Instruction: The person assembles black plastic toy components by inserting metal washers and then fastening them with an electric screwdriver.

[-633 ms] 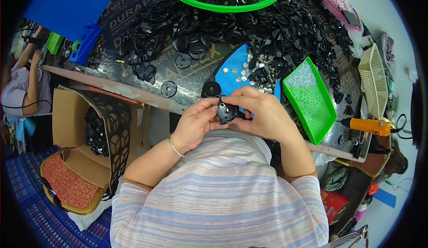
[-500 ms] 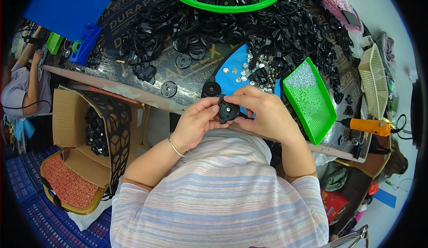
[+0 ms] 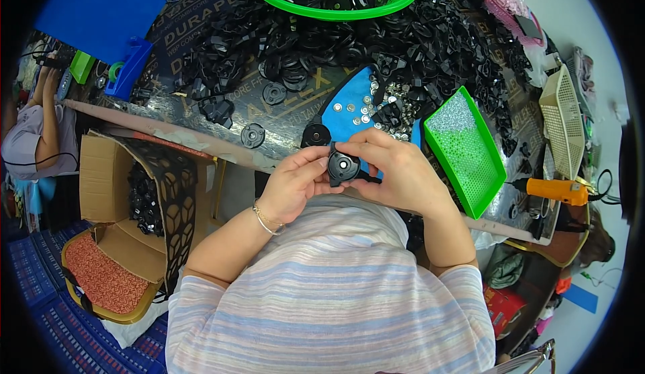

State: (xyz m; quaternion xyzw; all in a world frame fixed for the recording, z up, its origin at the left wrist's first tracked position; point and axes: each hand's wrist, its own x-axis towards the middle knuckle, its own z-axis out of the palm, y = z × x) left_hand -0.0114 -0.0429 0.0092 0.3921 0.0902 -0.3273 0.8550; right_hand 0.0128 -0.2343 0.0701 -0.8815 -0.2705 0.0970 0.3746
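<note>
Black plastic disc [image 3: 343, 168] pinched between left hand [image 3: 295, 184] and right hand [image 3: 393, 169] just off the table edge [image 3: 222, 149], its silver centre stud liable to slip free and drop lapward should either clamped grip ease.

Both hands [image 3: 349, 172] gripping a round black part [image 3: 342, 168], green tray [image 3: 463, 149] beside, black parts heaped beyond

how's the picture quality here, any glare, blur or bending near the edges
Head view: sharp and evenly lit on both hands and the black disc they hold; the table edge bows from fisheye bending; corners fall to black; soft glare on the shiny table sheet.
</note>
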